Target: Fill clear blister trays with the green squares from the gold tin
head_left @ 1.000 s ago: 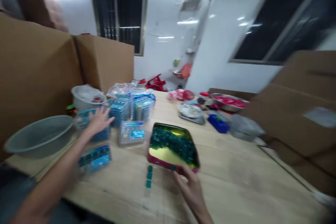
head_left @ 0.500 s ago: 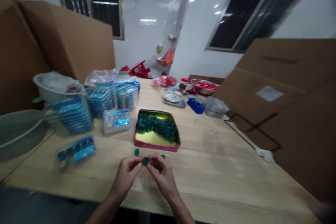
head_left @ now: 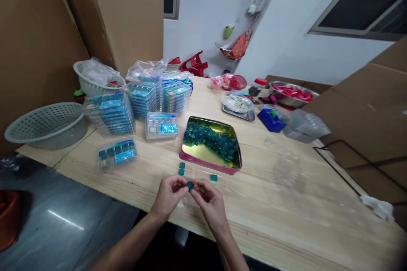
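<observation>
Between the fingertips of both hands is a small dark teal square piece (head_left: 190, 186). My left hand (head_left: 170, 197) pinches it from the left, and my right hand (head_left: 210, 201) pinches it from the right. Just beyond them, teal squares (head_left: 181, 172) lie in a clear plastic tray, partly hidden by my hands. Another teal square (head_left: 213, 178) sits apart to the right. A pink-rimmed tin (head_left: 210, 164) with a gold inside stands behind, holding a heap of teal pieces (head_left: 210, 137).
To the left lies a clear pack with teal squares (head_left: 117, 153). Behind it are another clear pack (head_left: 162, 127), stacked blue packs (head_left: 116, 112) and a grey basket (head_left: 47, 125). At the right stand a scale (head_left: 238, 112), a blue tape dispenser (head_left: 271, 120) and clear containers (head_left: 305, 126).
My left hand came back from the stacked packs at the left to meet my right hand. My right hand left the tin's edge; both now hold one teal piece. The view shifted too.
</observation>
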Motion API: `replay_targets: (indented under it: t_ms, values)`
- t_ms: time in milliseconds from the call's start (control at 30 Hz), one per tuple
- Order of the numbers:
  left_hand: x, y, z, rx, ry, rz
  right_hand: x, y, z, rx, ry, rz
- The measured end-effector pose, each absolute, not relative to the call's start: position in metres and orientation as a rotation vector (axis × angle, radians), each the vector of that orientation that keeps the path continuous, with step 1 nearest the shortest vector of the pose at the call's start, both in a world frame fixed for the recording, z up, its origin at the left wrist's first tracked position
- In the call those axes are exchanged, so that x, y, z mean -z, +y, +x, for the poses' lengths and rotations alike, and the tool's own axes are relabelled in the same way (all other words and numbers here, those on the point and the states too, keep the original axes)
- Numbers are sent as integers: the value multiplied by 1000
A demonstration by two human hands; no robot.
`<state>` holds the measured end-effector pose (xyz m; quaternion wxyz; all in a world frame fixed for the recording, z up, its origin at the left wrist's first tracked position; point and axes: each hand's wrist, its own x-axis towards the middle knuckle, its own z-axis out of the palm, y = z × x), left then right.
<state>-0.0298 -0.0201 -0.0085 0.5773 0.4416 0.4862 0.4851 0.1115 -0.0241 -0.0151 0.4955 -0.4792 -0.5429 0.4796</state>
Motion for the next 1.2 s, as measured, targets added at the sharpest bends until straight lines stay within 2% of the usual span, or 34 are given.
replay_targets:
  t_ms: [100,267,367,467,667,733,1200]
  values:
    - [16,-21,-35,-1137,1218,1036,18,-27,109,-1134,-1382,-1166]
    - [14,-30,-38,-1155,1367,1063,19,-38,98,-757,-1679,-1103]
    - [9,-38,-39,-1134,1283,982,19,-43,92,-676,-1750,-1074]
    - [7,-43,-45,-1145,1265,890,16,-45,91,-841,-1730,-1067]
    - [14,-58,-65,-907,1249,878,16,-50,101,-1596,-1477,-1141]
    - [16,-63,-67,-856,1271,916,18,-53,103,-1735,-1412,-1128]
    - [28,-16,-65,-888,1330,1231,30,-11,99,-1734,-1218,-1118]
